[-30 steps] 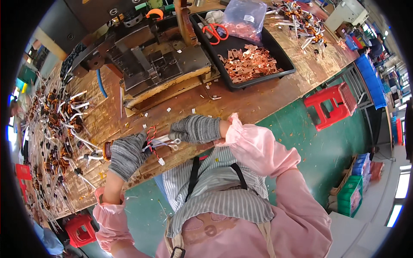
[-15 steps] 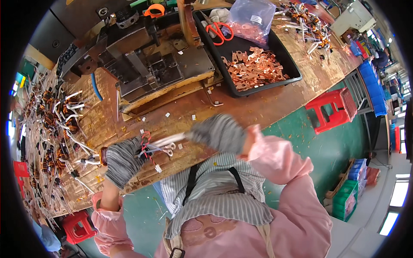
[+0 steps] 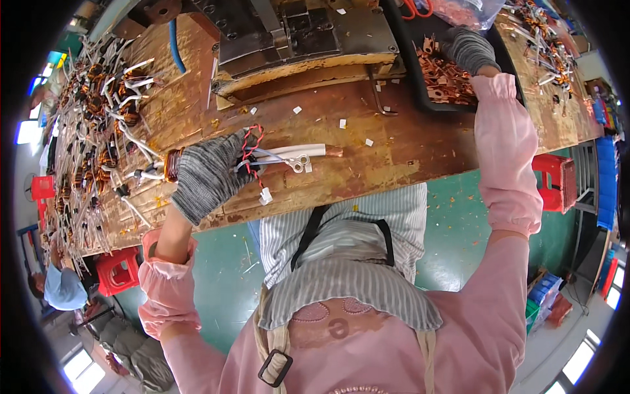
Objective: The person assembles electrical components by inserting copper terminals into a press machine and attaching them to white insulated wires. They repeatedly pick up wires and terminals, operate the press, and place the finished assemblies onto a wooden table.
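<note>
My left hand [image 3: 209,172], in a grey knit glove, grips a copper coil [image 3: 173,164] with white-sleeved leads [image 3: 295,153] and thin red and black wires [image 3: 252,146] that lie across the wooden bench [image 3: 394,151]. The leads end in bare copper and small ring terminals. My right hand [image 3: 469,49], also gloved, reaches far out into a black tray [image 3: 410,72] and rests on a heap of small copper terminals [image 3: 445,75]. Whether its fingers hold a terminal is hidden.
A metal press fixture [image 3: 302,36] stands at the bench's far middle. Several wound coils with white leads [image 3: 98,125] cover the left end. More coils [image 3: 545,33] lie far right. Red stools [image 3: 558,180] stand on the green floor; another person [image 3: 62,289] sits lower left.
My right hand has left the leads by my left hand and reached up and right into the black tray. My left hand still holds the coil on the bench.
</note>
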### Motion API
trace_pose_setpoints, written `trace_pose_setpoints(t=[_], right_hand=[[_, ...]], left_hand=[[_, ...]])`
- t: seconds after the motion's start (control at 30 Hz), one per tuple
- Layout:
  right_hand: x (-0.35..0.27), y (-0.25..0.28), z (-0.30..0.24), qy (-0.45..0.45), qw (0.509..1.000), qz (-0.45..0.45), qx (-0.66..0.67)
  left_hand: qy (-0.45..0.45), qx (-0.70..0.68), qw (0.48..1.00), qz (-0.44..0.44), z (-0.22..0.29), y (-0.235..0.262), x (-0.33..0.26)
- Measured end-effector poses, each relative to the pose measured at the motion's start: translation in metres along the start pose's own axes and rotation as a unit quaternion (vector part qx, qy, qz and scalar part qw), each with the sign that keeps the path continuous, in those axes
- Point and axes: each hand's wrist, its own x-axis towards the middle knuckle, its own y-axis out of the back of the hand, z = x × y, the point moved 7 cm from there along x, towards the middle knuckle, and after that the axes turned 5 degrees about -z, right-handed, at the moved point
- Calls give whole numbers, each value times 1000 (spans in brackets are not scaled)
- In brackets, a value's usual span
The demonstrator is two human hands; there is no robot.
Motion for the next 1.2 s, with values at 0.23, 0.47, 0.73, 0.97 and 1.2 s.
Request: trace_pose_setpoints(t=[0.23,0.47,0.73,0.97,1.2], right_hand=[[-57,51,11,-24,682,212,699],[-155,49,-114,189,830,100,516],[-183,34,-162,207,917,139,310],[-187,61,-205,282,894,198,287],[-182,42,-217,237,911,60,332]], left_hand=[[-19,-61,998,4,-7,-4,4],[-16,-129,991,14,-4,-1,1],[-8,-65,997,35,-9,-2,-2],[-13,-75,996,49,-4,0,-2],[-11,-79,995,62,-9,-3,-4]])
